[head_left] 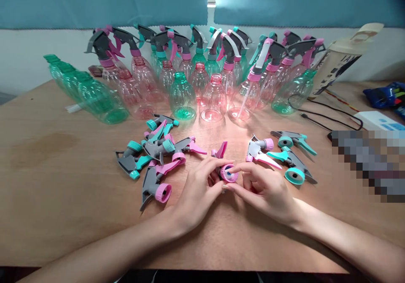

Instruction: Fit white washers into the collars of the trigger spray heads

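Low over the front middle of the table, my left hand point(202, 183) grips a grey and pink spray trigger head point(233, 176), its pink collar facing me. My right hand point(267, 190) has its index fingertip at the opening of that collar and its thumb just below; whether a small part sits between them is hidden. Inside the collar a small blue-white centre shows. To the left lies a heap of loose spray heads point(158, 148) in teal, pink and grey. More loose spray heads point(294, 164) rest to the right of my right hand.
Behind stand green bottles point(182, 99) and pink bottles point(213, 101) without tops, among several bottles with spray heads fitted point(229, 76). A cream tumbler point(340, 59), a black cable point(332, 120) and a white box point(379, 122) are at the right. A blurred dark object point(367, 164) lies nearer.
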A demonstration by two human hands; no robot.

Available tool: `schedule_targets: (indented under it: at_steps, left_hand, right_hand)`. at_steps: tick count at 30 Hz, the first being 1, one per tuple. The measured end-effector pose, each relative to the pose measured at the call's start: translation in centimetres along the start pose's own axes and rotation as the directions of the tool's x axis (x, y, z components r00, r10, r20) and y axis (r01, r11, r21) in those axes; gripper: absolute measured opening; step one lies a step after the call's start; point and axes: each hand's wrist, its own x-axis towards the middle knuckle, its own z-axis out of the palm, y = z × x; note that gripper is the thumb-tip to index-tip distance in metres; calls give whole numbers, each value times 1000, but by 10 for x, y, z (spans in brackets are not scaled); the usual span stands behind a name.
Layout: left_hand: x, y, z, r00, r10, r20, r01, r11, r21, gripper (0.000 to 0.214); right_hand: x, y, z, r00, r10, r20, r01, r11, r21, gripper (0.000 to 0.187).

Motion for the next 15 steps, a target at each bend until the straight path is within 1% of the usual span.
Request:
schedule_targets:
  at_steps: [4,8,10,15]
  left_hand:
    - [-1,-2,0,999,21,38,-20,1000,-4,33]
    - [-2,-4,-1,997,45,63,-45,999,9,31]
    - [-3,-4,0,996,44,73,-46,999,27,29]
    - [-3,-2,2,989,8,145,-12,999,30,28]
  right_hand:
    - [1,2,-2,997,15,71,-18,999,42,16]
    - [3,5,-6,991,11,134,-5,999,-45,17]
    - [4,6,-8,990,-2,139,16,995,-95,16]
    - [7,7,-11,988,-81,131,101,982,-161,14]
